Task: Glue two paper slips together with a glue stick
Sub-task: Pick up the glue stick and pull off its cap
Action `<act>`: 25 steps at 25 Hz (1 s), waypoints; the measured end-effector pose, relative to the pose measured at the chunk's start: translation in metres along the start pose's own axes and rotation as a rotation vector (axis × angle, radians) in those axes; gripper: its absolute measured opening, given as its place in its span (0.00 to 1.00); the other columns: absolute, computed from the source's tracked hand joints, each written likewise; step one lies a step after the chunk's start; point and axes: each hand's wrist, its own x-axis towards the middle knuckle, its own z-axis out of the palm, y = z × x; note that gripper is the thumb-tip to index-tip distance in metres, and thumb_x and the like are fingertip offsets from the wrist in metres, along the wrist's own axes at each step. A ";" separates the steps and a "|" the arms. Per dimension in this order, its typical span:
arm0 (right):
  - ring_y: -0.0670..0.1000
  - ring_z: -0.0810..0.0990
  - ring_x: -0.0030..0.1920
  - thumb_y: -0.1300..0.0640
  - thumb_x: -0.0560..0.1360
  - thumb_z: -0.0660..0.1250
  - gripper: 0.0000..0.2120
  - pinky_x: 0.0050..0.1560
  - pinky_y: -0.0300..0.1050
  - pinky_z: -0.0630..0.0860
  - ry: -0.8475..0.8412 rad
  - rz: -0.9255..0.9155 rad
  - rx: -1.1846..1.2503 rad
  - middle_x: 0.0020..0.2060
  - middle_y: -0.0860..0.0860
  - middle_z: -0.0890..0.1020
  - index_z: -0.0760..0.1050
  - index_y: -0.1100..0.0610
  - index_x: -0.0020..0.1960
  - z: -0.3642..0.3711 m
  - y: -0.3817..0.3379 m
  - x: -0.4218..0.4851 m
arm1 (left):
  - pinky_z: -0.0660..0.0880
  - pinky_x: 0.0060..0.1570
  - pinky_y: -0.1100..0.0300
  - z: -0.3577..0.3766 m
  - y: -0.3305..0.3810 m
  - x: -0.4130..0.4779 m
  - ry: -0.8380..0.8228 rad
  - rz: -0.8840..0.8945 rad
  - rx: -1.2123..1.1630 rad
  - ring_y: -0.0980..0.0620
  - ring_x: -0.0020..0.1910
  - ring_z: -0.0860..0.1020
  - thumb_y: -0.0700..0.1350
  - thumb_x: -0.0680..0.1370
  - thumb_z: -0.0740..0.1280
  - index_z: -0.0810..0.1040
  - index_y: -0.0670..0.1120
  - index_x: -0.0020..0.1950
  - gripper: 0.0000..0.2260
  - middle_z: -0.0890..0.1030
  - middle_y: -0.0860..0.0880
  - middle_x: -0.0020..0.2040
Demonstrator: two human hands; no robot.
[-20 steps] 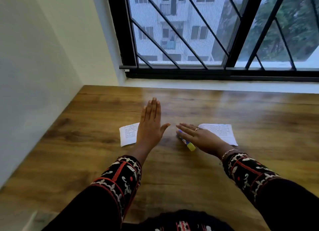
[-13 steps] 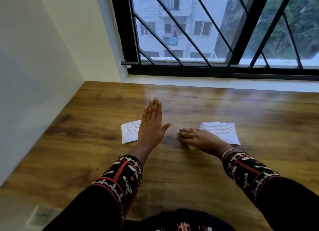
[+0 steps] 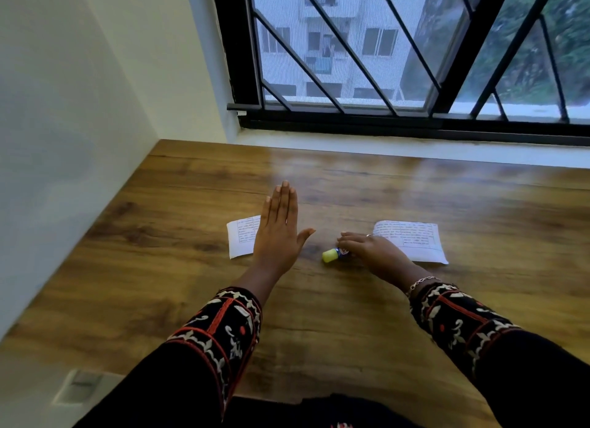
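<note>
Glue stick (image 3: 333, 254) lies on its side on my wooden table (image 3: 351, 316), yellow cap toward my flat, spread left hand (image 3: 278, 232). My right hand (image 3: 370, 252) curls its fingers onto it. One paper slip (image 3: 241, 237) lies left of the stick, under the left hand; another paper slip (image 3: 415, 240) lies right.

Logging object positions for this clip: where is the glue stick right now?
In the head view the glue stick lies on the wooden table, under the right hand's fingertips, between the two paper slips.

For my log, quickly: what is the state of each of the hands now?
Left hand: open and flat, holding nothing.
Right hand: fingers on the glue stick lying on the table; a closed grip cannot be told.
</note>
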 end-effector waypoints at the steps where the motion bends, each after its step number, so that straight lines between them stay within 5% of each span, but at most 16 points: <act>1: 0.56 0.71 0.67 0.65 0.74 0.62 0.18 0.61 0.55 0.74 0.006 0.006 0.002 0.65 0.57 0.74 0.71 0.57 0.63 0.000 -0.001 -0.001 | 0.38 0.73 0.54 0.001 0.001 -0.002 -0.001 0.004 -0.004 0.46 0.74 0.39 0.61 0.76 0.49 0.36 0.42 0.72 0.35 0.39 0.43 0.74; 5: 0.60 0.76 0.59 0.68 0.73 0.62 0.20 0.57 0.56 0.75 0.080 0.082 0.052 0.63 0.58 0.75 0.70 0.59 0.64 0.000 -0.007 -0.003 | 0.30 0.70 0.61 0.000 0.004 -0.007 0.004 0.014 -0.031 0.45 0.74 0.41 0.60 0.77 0.52 0.38 0.41 0.72 0.36 0.40 0.43 0.74; 10: 0.58 0.78 0.51 0.69 0.70 0.66 0.15 0.52 0.50 0.74 0.358 0.242 0.468 0.51 0.58 0.80 0.75 0.63 0.56 -0.009 -0.023 0.003 | 0.32 0.72 0.61 -0.005 0.013 -0.011 0.004 0.024 -0.148 0.47 0.74 0.39 0.58 0.78 0.54 0.38 0.42 0.72 0.35 0.39 0.44 0.74; 15: 0.52 0.78 0.44 0.71 0.72 0.64 0.12 0.43 0.38 0.77 0.362 0.266 1.021 0.44 0.57 0.79 0.73 0.64 0.54 -0.020 -0.047 0.004 | 0.43 0.74 0.55 -0.013 0.043 -0.012 -0.029 0.054 -0.490 0.52 0.74 0.42 0.52 0.79 0.59 0.46 0.41 0.74 0.32 0.48 0.43 0.77; 18: 0.52 0.79 0.44 0.69 0.73 0.62 0.10 0.44 0.42 0.79 0.379 0.215 1.170 0.44 0.58 0.80 0.73 0.64 0.54 -0.025 -0.056 0.003 | 0.61 0.70 0.56 -0.022 0.060 -0.011 -0.020 -0.041 -0.764 0.48 0.74 0.59 0.48 0.78 0.63 0.56 0.41 0.73 0.28 0.63 0.41 0.74; 20: 0.53 0.79 0.43 0.70 0.73 0.62 0.09 0.45 0.45 0.79 0.407 0.188 1.219 0.44 0.60 0.79 0.73 0.67 0.52 -0.027 -0.060 0.002 | 0.72 0.49 0.65 -0.028 0.064 -0.010 0.011 -0.104 -0.862 0.51 0.53 0.77 0.47 0.77 0.65 0.68 0.41 0.67 0.20 0.78 0.42 0.57; 22: 0.55 0.79 0.43 0.71 0.72 0.63 0.08 0.45 0.47 0.79 0.412 0.182 1.228 0.43 0.60 0.80 0.74 0.67 0.50 -0.030 -0.062 -0.001 | 0.66 0.33 0.72 -0.033 0.067 -0.010 0.059 -0.117 -0.898 0.58 0.33 0.74 0.45 0.76 0.66 0.76 0.42 0.56 0.11 0.79 0.46 0.41; 25: 0.55 0.81 0.44 0.69 0.71 0.67 0.07 0.46 0.43 0.79 0.346 0.246 1.033 0.42 0.60 0.82 0.77 0.64 0.48 -0.039 -0.058 -0.002 | 0.65 0.30 0.74 -0.036 0.069 -0.011 0.092 -0.124 -0.928 0.58 0.32 0.71 0.43 0.75 0.67 0.78 0.41 0.51 0.07 0.78 0.48 0.36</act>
